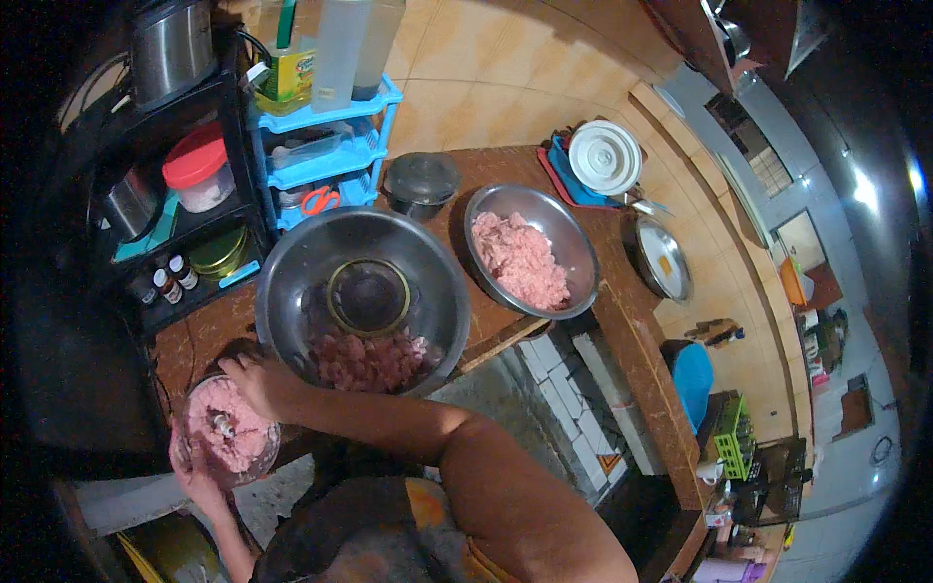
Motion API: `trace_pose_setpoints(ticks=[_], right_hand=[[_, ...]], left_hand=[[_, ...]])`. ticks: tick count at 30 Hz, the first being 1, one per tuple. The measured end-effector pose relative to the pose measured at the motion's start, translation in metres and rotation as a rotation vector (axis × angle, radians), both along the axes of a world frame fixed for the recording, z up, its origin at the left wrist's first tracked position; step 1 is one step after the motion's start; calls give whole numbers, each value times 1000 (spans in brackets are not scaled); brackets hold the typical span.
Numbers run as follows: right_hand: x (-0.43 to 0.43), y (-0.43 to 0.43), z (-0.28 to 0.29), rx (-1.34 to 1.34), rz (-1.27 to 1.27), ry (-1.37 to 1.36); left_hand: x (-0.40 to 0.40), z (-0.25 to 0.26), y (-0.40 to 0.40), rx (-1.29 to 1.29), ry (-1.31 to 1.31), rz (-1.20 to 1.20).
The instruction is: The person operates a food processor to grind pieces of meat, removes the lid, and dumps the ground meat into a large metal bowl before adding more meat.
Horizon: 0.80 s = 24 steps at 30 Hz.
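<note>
A clear chopper bowl (pixel 251 470) with pink ground meat (pixel 237 444) around its metal blade shaft (pixel 220 424) sits at the counter's near left edge. My left hand (pixel 191 463) grips its near left side. My right hand (pixel 256 382) holds the far rim, fingers bent over it. Just beyond stands a large steel basin (pixel 444 291) with darker meat pieces (pixel 375 361) at its near side. A round clear lid with a yellowish rim (pixel 368 297) lies inside that basin. Further right, more ground meat (pixel 521 259) fills part of a smaller steel bowl (pixel 583 277).
A black shelf (pixel 197 288) and a blue plastic rack (pixel 332 175) border the counter on the left. Behind the basin is a dark lidded pot (pixel 421 182). A pale round lid (pixel 605 157) leans at the back wall. Right of it stands a steel pan (pixel 662 259).
</note>
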State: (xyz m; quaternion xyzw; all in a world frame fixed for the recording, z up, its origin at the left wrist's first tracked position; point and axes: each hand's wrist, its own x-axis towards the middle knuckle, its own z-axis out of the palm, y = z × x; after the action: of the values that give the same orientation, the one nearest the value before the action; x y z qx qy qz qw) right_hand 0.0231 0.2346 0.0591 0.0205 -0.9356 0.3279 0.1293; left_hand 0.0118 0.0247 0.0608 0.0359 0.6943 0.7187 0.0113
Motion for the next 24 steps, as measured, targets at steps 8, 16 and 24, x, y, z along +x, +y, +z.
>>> trace_pose_setpoints(ticks=[8,16,24], right_hand=[[3,28,6,-414,175,-369],[54,114,100,-843,473,-444],[163,300,109,-1126,161,-345]], left_hand=[[0,68,-1,-26,149,-124],[5,122,120,-24,282,-350],[34,128,328,30,450,-649]])
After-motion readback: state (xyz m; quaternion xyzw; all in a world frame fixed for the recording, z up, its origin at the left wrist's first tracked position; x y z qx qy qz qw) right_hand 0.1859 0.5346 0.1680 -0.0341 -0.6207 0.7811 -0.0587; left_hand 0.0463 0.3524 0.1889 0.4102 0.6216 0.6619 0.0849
